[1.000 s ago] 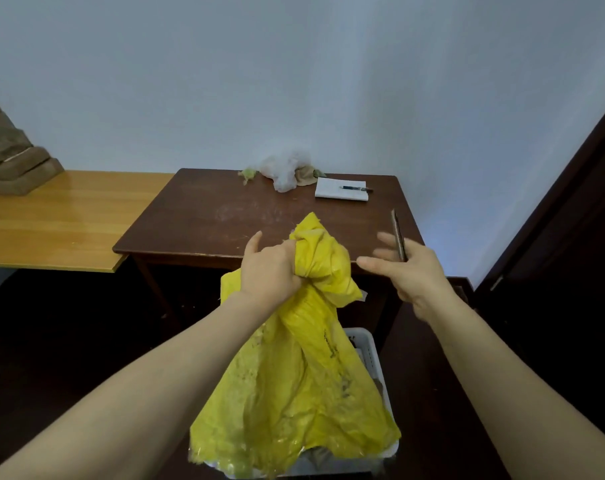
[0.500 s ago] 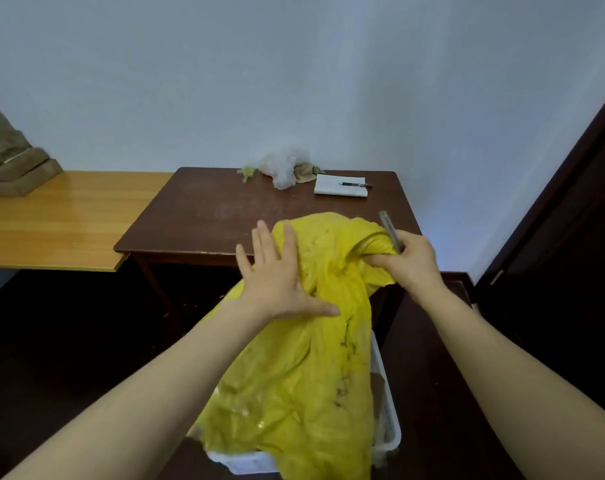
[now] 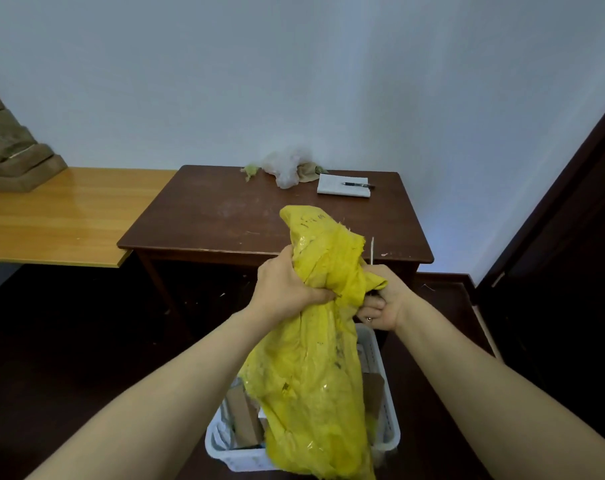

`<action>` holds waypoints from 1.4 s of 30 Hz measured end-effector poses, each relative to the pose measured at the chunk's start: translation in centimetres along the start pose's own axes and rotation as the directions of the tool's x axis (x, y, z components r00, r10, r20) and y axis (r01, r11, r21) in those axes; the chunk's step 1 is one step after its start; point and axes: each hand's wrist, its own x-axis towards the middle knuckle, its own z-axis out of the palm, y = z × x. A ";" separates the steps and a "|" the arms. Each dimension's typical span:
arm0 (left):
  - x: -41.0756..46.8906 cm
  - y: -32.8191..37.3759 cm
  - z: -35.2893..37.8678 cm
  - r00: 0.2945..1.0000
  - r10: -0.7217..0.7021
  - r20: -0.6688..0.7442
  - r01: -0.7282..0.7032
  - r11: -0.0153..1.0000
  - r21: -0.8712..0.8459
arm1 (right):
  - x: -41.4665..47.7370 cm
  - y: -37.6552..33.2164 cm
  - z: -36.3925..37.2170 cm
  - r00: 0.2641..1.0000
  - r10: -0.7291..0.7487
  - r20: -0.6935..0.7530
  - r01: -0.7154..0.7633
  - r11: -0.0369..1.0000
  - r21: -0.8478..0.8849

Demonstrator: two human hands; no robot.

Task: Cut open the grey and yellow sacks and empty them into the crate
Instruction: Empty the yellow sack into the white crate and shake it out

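As the yellow sack (image 3: 311,375) hangs over the crate (image 3: 225,453), left hand (image 3: 285,284) and right hand (image 3: 384,306) grips clutch its bunched top

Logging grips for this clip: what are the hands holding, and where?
The left hand and right hand both grip the sack at its bunched upper part; the right also holds a thin blade.

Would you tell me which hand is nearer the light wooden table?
Left. The left hand is right of the light wooden table; the right hand lies farther, beyond the yellow sack.
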 end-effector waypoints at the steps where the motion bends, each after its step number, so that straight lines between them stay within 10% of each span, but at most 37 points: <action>1: 0.1 -0.2 -0.1 1.000 -0.017 -0.025 0.018 1.000 0.018 | 0.2 -0.2 0.0 0.998 -0.021 -0.065 0.015 0.996 -0.090; 6: 0.6 -2.0 -1.8 0.997 -0.044 -0.064 0.059 0.966 0.250 | -1.4 -2.0 -1.7 0.882 -0.433 -0.184 0.301 0.820 -0.488; 9: 0.7 -1.9 -1.6 0.999 0.052 0.001 -0.048 0.900 0.433 | -2.6 -2.6 -0.2 0.747 -0.575 0.333 0.585 0.333 -0.739; 13: 0.5 -0.3 0.0 0.976 0.213 0.055 -0.214 0.864 0.455 | -2.3 -2.2 2.2 0.817 -0.379 0.434 0.297 -0.369 -0.881; 20: 0.0 0.0 0.2 0.957 0.266 0.115 -0.289 0.910 0.298 | -0.9 -1.5 1.0 0.696 -0.608 0.382 0.373 -0.148 -0.916; 27: -1.5 -2.6 -2.4 0.965 -0.134 0.225 0.004 0.866 0.500 | -1.3 -3.5 -2.9 0.638 -0.769 0.032 0.466 0.353 -0.811; 35: -1.1 -1.4 0.0 0.973 0.012 0.233 0.002 0.998 -0.059 | -0.9 -0.1 0.5 0.890 -0.429 -0.155 0.392 0.893 -0.221; 42: -0.8 -1.9 0.8 0.999 0.022 0.029 -0.017 0.986 -0.167 | -0.3 0.7 0.4 0.947 -0.265 -0.178 0.221 0.947 -0.234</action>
